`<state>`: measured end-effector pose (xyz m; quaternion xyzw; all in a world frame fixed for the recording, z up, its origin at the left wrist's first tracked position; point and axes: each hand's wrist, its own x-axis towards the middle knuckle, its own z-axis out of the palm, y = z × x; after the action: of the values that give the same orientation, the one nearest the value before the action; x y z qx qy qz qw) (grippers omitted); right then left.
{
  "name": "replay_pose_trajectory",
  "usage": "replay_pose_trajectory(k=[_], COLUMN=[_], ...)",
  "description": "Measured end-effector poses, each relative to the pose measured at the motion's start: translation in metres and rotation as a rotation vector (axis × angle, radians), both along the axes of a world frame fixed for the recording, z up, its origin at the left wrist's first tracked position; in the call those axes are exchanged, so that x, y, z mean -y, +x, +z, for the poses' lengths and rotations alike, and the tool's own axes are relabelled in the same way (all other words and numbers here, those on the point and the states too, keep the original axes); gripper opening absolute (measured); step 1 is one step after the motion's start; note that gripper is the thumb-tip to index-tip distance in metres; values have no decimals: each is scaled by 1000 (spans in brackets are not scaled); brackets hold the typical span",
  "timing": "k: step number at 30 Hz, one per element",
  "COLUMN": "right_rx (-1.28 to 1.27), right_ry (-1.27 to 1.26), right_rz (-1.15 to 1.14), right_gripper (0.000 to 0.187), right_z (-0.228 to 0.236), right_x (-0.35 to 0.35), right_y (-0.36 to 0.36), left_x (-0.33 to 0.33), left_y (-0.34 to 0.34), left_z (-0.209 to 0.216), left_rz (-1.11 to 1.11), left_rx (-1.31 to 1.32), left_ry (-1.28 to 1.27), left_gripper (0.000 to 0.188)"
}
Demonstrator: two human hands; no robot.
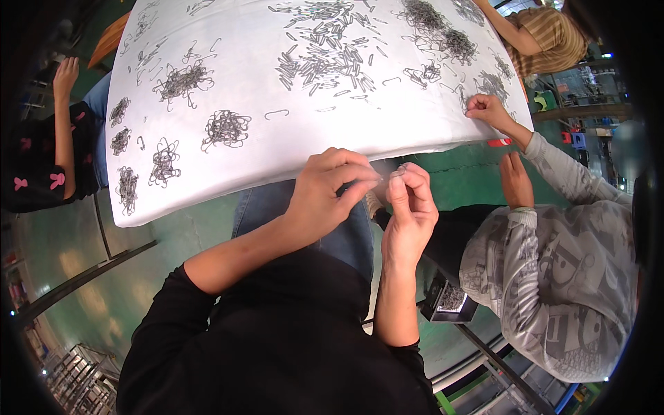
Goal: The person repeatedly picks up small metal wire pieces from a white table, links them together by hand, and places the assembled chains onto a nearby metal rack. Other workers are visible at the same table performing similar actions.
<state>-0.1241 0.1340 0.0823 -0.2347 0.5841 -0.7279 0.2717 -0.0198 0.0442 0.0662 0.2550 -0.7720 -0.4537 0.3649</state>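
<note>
Black cloth of the wearer's top lies closest, below a table spread with white. At far left, a co-worker's bare arm hangs beside the table edge. Next come small, tight bundles, then bigger tangled heaps of bent wire hooks, with one lone hook just beside them. These look like gathered portions. The left hand is off the table's near edge, thumb and finger narrowly together; I cannot tell whether anything sits between them. Farther up, short metal pieces lie widely scattered and ungathered, so plenty seems left to handle. The right hand faces the left, thumb pressed to fingers in a narrow pinch, apparently on a thin wire piece, too small to make out its shape. Its work looks midway, as the piece has not joined any heap. To the right are more dark heaps, and a co-worker's hand at the table's right side, reaching among loose hooks.
</note>
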Motion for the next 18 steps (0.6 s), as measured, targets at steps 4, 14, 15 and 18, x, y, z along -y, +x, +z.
replay_pose_trajectory(k=[4,14,15,18], right_rx=[-124,-174,-193,-242], right_ry=[-47,-5,6,35], right_rz=[-46,-42,-46,-65], right_gripper=[6,9,9,8], right_z=[2,-6,-8,-14], right_x=[4,0,-1,-3], right_y=[1,0,1,3], left_x=[12,117,116,104], left_y=[-1,-25,-26,-26], left_z=[-10,-66,-65,-49], left_rz=[-3,131,101,9], left_rx=[-13,545,524,425], left_ry=[-95,-379,-426,-232], left_gripper=[11,10,10,13])
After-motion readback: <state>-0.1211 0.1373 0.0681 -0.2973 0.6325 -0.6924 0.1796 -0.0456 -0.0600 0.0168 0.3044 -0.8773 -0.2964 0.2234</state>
